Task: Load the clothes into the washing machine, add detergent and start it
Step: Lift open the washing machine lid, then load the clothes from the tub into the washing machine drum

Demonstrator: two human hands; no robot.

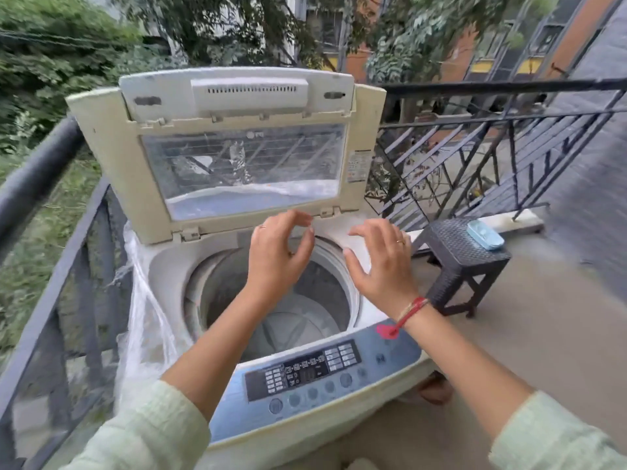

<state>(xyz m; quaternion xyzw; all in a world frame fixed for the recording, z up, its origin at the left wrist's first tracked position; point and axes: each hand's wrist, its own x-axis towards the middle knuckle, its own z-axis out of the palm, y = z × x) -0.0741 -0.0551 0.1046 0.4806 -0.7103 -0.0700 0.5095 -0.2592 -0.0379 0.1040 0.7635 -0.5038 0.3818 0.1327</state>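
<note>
A cream top-loading washing machine (163, 266) stands on a balcony with its folding lid (237, 150) raised upright. The steel drum (271, 317) below looks empty; no clothes or detergent show. My left hand (280, 252) hovers over the drum's back rim, fingers curled and apart, holding nothing. My right hand (380, 262) hovers beside it over the machine's right top edge, fingers spread, also holding nothing. The blue control panel (312, 371) with buttons runs along the front edge near me.
A dark metal railing (475, 144) surrounds the balcony. A small dark wicker stool (454, 252) stands to the right with a light blue box (485, 235) on it. Clear plastic sheeting (142, 320) hangs on the machine's left side. Bare floor lies to the right.
</note>
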